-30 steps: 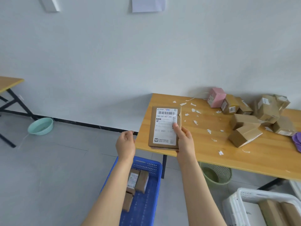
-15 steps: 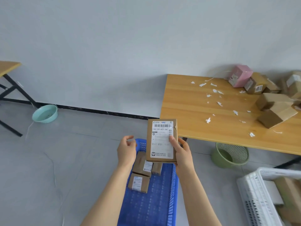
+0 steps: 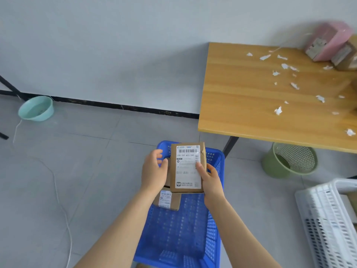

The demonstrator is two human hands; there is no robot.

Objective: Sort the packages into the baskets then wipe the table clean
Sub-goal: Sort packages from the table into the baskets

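1. Whereas a second ago the labelled package was held up in front of the near corner of the counter, it now hangs lower, directly above the far end of the blue basket on the floor, its label facing the viewer and its long side upright
2. At its right edge the right hand pinches the package, thumb flat on the label and the other fingers hidden behind the cardboard; the grip looks unchanged through the carry
3. Just beside its left edge the left hand has travelled along empty, fingers loosely curled; whether it touches the cardboard cannot be told
4. Beneath the held one, smaller packages already lie in the blue basket, whose near half is bare
5. As the person turned toward the floor, the counter slid to the right of the view; torn paper scraps still litter its top, and a pink box remains at its far end, blurred
6. At the lower right stands a white basket, well apart from the held package, so the choice of bin appears made
7. Judged from its position over the blue basket, this package is at the release stage; more boxes wait on the counter and the wiping has not begun
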